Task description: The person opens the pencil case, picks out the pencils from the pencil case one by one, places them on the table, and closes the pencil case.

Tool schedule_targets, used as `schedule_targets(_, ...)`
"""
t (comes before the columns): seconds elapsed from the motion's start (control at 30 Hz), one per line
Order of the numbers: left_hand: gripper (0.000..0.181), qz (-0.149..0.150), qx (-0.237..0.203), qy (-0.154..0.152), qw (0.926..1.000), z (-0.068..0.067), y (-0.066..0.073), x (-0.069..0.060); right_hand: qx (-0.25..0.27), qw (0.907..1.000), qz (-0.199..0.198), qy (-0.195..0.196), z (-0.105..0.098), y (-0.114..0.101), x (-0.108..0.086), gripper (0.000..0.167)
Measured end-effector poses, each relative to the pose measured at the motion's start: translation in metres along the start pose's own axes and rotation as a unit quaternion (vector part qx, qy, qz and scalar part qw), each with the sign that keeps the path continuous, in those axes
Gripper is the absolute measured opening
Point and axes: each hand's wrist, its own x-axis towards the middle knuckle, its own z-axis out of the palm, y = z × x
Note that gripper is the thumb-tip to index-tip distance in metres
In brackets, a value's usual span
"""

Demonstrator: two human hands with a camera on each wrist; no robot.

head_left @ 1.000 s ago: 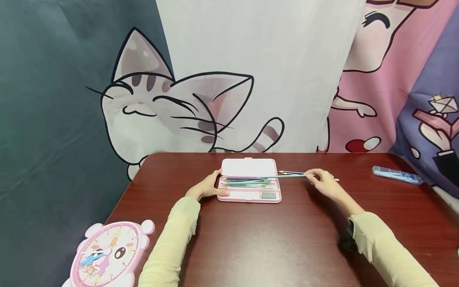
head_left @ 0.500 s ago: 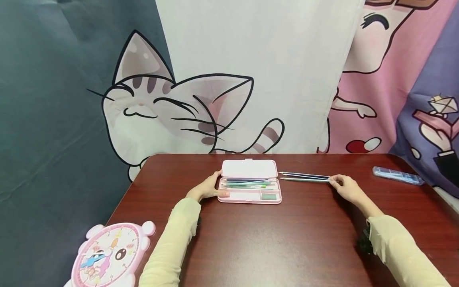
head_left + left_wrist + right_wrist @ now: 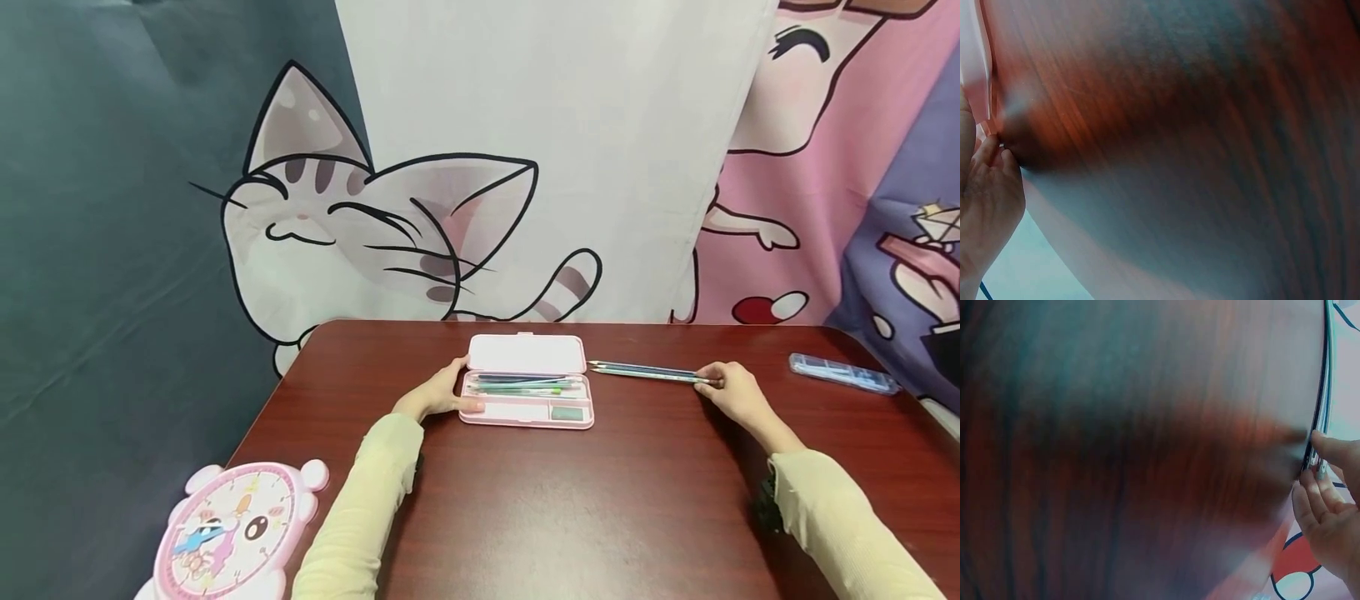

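Observation:
A pink pencil case (image 3: 527, 354) lies with its lid open near the table's back edge. Several pencils (image 3: 517, 385) fill its long compartment, and a grey-green block (image 3: 567, 413) sits in the front one. My left hand (image 3: 437, 393) holds the case's left end, its thumb over the front corner; the left wrist view shows this hand (image 3: 994, 194) at the case's edge. To the right of the case, a few pencils (image 3: 645, 372) lie side by side, tips toward it. My right hand (image 3: 738, 393) pinches their right ends between thumb and fingers. How many it grips I cannot tell.
A clear blue plastic box (image 3: 843, 372) lies at the back right of the brown table (image 3: 562, 508). At the front left is a pink animal-shaped clock (image 3: 228, 529). A cartoon-printed cloth (image 3: 637, 167) hangs behind the table.
My right hand has brought a pale green pencil from above the case's right side down beside the dark pencils. The pencils now lie closer together. My left hand stays on the case.

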Motion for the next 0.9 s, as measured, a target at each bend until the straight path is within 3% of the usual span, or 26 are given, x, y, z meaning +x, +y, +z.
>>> schedule_targets(0.23,0.1,0.0,0.022,-0.002,0.9998,0.001,0.001,0.002,-0.009,0.9991,0.039,0.013,-0.005,-0.004,-0.002,0.023)
schedule_targets(0.6,0.098,-0.005,-0.013,0.0,0.9999,-0.001,0.001,-0.002,0.04,0.9991,0.003,0.01,0.011,-0.025,0.013,0.025)
schedule_targets(0.9,0.099,0.002,-0.01,-0.001,0.9999,-0.001,0.001,-0.001,0.094,0.9954,-0.009,-0.019,0.041,-0.067,0.025,0.025)
